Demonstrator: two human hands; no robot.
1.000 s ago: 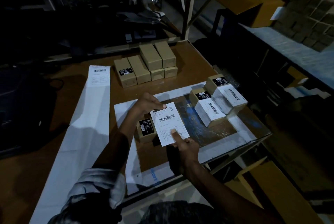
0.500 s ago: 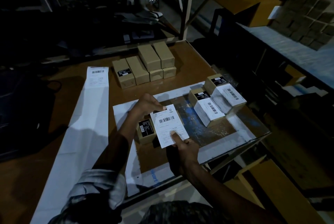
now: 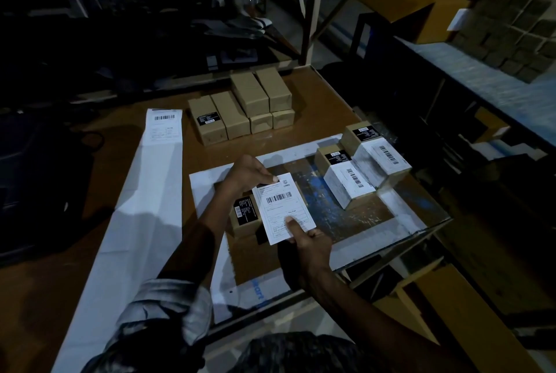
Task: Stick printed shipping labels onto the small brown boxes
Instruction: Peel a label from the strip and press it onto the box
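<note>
A white shipping label with a barcode lies over a small brown box that has a black sticker on top. My left hand pinches the label's far corner. My right hand holds its near edge, thumb pressed on the paper. To the right stand two brown boxes with white labels stuck on them. A group of several unlabelled brown boxes sits farther back on the table.
A long white strip of label backing with one printed label at its far end runs down the left of the wooden table. A white-bordered mat lies under the work. Stacked boxes fill a shelf at right.
Both hands and the label stay almost in the same place over the box; the label sits slightly lower on it. Nothing else moved.
</note>
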